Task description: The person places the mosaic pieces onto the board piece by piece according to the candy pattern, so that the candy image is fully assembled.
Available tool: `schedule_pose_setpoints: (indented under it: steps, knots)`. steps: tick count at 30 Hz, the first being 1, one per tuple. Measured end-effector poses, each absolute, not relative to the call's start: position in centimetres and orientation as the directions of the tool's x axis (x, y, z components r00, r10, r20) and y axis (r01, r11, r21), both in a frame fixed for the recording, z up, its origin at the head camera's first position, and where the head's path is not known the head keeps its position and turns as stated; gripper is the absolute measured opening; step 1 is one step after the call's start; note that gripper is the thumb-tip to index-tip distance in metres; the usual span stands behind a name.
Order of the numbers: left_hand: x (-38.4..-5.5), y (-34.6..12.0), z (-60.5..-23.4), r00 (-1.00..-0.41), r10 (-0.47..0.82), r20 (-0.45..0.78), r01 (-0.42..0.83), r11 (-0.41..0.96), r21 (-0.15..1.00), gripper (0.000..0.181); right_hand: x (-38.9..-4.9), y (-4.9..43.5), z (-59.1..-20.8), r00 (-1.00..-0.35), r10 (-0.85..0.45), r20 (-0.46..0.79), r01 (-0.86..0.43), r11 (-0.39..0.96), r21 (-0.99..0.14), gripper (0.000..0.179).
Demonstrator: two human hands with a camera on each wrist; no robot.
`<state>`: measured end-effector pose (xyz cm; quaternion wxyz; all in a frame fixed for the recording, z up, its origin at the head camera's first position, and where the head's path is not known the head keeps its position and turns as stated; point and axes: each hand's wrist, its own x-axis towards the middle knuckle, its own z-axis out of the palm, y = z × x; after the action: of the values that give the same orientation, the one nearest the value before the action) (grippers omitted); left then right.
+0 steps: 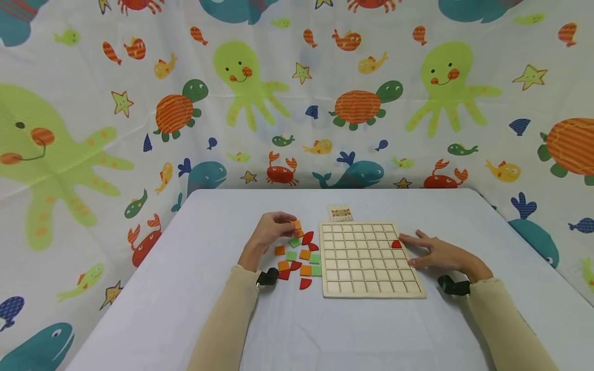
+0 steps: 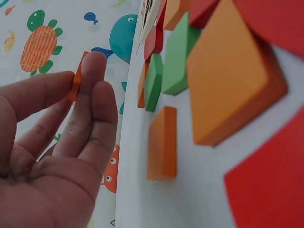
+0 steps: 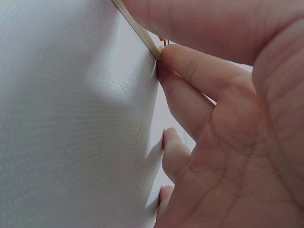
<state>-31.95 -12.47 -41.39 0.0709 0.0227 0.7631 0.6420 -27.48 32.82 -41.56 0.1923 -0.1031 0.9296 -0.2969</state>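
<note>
My left hand (image 1: 270,233) is raised over the loose pieces, pinching an orange square tile (image 1: 297,224) between thumb and fingertips. In the left wrist view the held tile (image 2: 76,84) shows edge-on. A pale wooden grid board (image 1: 362,262) lies flat to the right. One red quarter-round piece (image 1: 396,244) sits in a cell by its right edge. At that edge, my right hand (image 1: 438,253) rests with thumb and fingertips against the board's side. Seen from the right wrist, the fingers (image 3: 190,71) meet the board's thin edge, others touching the tabletop.
Left of the board lie several loose pieces: orange squares (image 1: 305,270), green squares (image 1: 314,258) and red quarter-rounds (image 1: 305,283). Behind the board is a small pattern card (image 1: 340,213). A white tabletop (image 1: 287,330) bears everything, with a sea-animal curtain (image 1: 297,113) beyond.
</note>
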Motion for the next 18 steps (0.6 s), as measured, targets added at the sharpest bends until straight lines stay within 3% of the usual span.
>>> schedule_pose_setpoints:
  steps: [12,18]
  knots:
    - [-31.9,-11.3,-41.6,-0.975,0.218,-0.047,-0.013,0.157,0.988,0.033,-27.4,33.2,-41.5,-0.902,-0.333,-0.276,-0.111,0.796,-0.596,0.091]
    - [-31.8,-10.7,-41.6,-0.98,0.197,-0.037,0.014,0.247,0.969,0.034,-27.5,33.2,-41.8,-0.901,-0.332,-0.279,-0.101,0.786,-0.609,0.092]
